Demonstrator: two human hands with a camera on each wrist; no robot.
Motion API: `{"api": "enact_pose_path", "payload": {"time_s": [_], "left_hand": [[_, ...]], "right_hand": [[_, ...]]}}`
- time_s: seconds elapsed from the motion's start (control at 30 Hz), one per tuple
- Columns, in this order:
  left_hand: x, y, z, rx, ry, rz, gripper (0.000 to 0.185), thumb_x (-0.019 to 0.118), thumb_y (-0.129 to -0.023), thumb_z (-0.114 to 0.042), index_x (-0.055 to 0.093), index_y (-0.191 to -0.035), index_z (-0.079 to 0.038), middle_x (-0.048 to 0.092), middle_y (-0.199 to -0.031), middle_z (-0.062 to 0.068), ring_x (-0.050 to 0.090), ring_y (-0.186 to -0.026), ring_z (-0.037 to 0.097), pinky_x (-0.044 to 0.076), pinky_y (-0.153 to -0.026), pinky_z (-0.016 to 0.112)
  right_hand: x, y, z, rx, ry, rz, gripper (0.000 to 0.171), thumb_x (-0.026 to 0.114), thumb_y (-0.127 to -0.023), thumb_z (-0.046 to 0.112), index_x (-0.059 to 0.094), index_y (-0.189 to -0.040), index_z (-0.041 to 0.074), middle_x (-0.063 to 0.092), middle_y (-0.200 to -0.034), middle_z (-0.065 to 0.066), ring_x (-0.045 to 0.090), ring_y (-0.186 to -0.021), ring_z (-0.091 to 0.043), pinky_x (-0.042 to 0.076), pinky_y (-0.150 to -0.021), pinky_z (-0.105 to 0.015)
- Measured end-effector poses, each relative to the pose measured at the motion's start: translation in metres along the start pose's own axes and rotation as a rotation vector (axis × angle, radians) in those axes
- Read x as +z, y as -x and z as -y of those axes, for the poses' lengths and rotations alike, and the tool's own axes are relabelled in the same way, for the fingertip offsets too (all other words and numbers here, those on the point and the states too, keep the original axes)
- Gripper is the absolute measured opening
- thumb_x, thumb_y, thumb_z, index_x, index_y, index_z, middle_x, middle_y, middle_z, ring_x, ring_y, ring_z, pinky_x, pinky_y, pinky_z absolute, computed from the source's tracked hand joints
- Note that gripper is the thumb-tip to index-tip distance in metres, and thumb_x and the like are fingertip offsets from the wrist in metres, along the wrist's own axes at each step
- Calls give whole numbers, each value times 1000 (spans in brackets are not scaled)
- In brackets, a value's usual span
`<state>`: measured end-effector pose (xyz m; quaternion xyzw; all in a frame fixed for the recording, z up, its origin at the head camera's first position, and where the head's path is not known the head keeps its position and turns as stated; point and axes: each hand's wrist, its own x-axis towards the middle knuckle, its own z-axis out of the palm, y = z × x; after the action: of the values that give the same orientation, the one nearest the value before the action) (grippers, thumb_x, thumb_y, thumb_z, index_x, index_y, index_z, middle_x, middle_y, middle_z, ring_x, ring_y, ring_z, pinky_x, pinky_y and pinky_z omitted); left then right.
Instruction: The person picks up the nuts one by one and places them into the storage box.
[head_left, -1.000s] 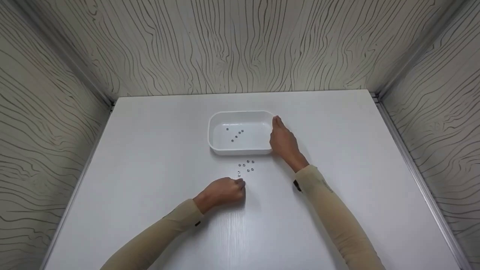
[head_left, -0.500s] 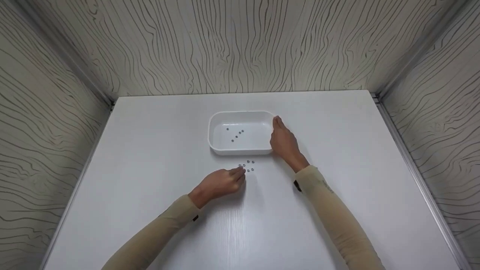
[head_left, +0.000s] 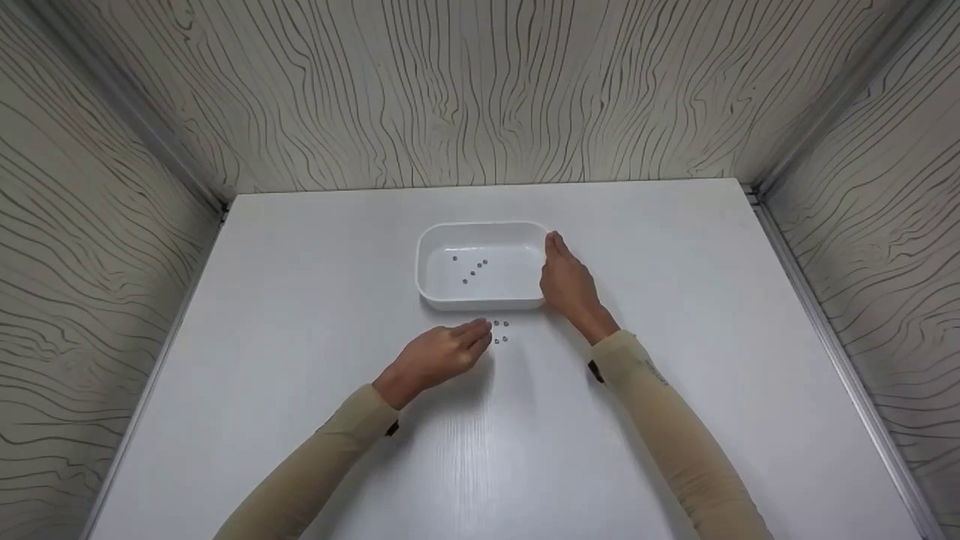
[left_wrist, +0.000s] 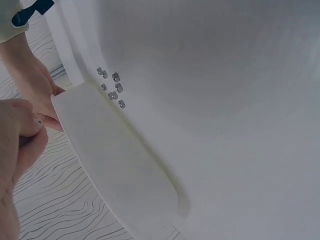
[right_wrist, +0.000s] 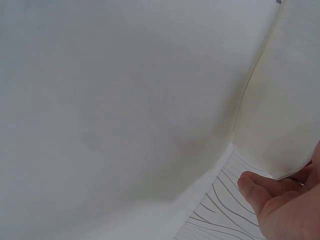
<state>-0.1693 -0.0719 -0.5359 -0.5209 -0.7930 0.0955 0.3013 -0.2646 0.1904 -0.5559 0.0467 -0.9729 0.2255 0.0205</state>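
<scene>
From the head view, a white tray (head_left: 480, 265) was seen near the middle of a white desk (head_left: 300, 300), with a few small metal pieces (head_left: 472, 268) scattered on its floor. The right hand (head_left: 568, 283) was laid against the tray's right wall, fingers straight and flat along it, nothing being pinched. Just in front of the tray, a loose cluster of small metal nuts (head_left: 501, 331) lay on the desk, and the left hand (head_left: 442, 352) was stretched toward it with fingers relaxed and fingertips at the cluster's left edge; whether a nut was already caught under them could not be told. From the left wrist view, the nuts (left_wrist: 112, 87) were seen close together on the desk beside the tray's outer wall (left_wrist: 115, 165), while the left hand's fingers (left_wrist: 22, 137) appeared loosely curled at the frame's edge, nothing visibly held. From the right wrist view, only the tray's wall (right_wrist: 285, 100) and the right hand's fingertips (right_wrist: 260, 192) resting at its lower edge were shown. The nuts were judged to be hard, very light and smooth, apt to slide or roll away; each would best be taken singly by a fingertip pinch across its sides. The tray was judged light and stiff, easily pushed unless steadied.
</scene>
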Motion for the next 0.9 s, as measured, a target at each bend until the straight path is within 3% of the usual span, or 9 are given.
{"api": "enact_pose_path", "payload": {"time_s": [0.13,0.37,0.5,0.7,0.9], "left_hand": [[-3,-3,4,-56,103,-14,25,83,-87,-5,77,-112,-6,80,-119,6,78,-107,13,67,-76,21],[-6,-8,10,-199,325,-18,25,79,-90,0,78,-114,-5,80,-118,8,79,-107,18,66,-90,25],[-4,-13,14,-323,458,-33,22,75,-93,2,77,-114,-3,80,-118,9,78,-111,21,66,-93,28],[0,-21,21,-565,702,-49,24,71,-94,7,79,-113,-3,80,-118,13,78,-111,24,67,-92,33],[4,-26,29,-718,823,-40,27,70,-93,9,80,-115,-3,79,-118,14,79,-109,24,68,-89,31]], "right_hand": [[-1,0,0,1,11,3,57,44,-111,11,27,-163,-4,31,-171,-21,55,-142,-38,54,-116,-48],[0,0,1,5,14,10,56,44,-111,11,28,-163,-4,31,-171,-21,50,-147,-38,50,-120,-49],[-1,0,1,-2,20,7,56,44,-111,11,28,-163,-4,32,-171,-22,51,-146,-39,51,-119,-49],[-1,0,-1,-10,7,-7,56,44,-111,10,29,-162,-5,32,-170,-23,52,-145,-39,52,-118,-49],[-1,1,-1,3,-7,3,57,44,-110,10,27,-163,-4,31,-171,-22,48,-148,-38,50,-120,-48]]}}
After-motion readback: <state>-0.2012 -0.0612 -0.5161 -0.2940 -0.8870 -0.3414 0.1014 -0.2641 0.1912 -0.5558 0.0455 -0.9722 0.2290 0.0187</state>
